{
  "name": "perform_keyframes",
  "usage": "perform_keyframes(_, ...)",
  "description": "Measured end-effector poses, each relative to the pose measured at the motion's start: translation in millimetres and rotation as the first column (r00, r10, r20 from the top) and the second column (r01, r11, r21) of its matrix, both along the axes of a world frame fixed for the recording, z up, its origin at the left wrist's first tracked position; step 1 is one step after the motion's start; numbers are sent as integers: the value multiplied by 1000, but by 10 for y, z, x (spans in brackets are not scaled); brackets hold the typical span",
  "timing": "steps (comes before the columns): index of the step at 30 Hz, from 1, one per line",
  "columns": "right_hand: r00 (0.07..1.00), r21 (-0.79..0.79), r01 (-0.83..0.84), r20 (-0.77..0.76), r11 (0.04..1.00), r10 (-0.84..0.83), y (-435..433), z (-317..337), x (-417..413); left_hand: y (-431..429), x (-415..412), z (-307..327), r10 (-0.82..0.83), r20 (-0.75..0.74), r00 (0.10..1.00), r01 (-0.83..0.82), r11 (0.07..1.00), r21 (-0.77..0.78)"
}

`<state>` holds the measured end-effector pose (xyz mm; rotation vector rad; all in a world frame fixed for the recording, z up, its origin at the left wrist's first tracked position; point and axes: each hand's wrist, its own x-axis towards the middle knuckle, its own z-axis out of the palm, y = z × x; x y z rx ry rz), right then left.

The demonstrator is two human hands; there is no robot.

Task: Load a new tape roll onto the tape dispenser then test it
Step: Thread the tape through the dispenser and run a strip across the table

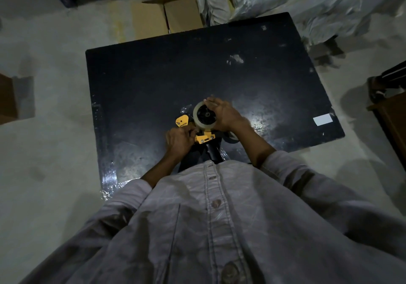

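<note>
A dark bench fills the middle. Toward its 6 o'clock edge sits the yellow tape dispenser, tape roll mounted on its hub. The right hand cups the roll's 3 o'clock side; the left hand is closed around the dispenser frame at 9 o'clock.

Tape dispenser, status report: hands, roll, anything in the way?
Left hand grips yellow tape dispenser frame. Right hand cupped on tape roll, seated on hub. Black table around it bare; nothing in the way.
</note>
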<state>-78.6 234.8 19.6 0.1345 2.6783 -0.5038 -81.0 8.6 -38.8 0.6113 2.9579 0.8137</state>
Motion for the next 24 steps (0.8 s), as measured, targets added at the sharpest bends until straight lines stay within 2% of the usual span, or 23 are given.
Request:
perform_keyframes(5,939,-166,297,-126,940,-319,-75,193,478,-75,1,-64,-15,-43,999,14,999,-30)
perform_keyframes(7,917,-197,368,-83,909,-389,-193,254,692,-81,-3,-76,-16,-41,999,14,999,-48)
perform_keyframes(11,899,-304,427,244,852,-363,-382,76,948,-80,11,-68,-18,-48,999,15,998,-55)
perform_keyframes(14,874,-236,450,313,861,-371,-438,-194,934,-110,35,-55,-21,-61,998,19,999,-45)
perform_keyframes(18,877,-116,430,291,896,-383,-441,-370,897,-134,82,-39,9,-84,996,-14,998,-59)
perform_keyframes(24,884,-122,450,202,885,-422,-528,-204,852,-164,90,-38,-12,-98,995,5,998,-69)
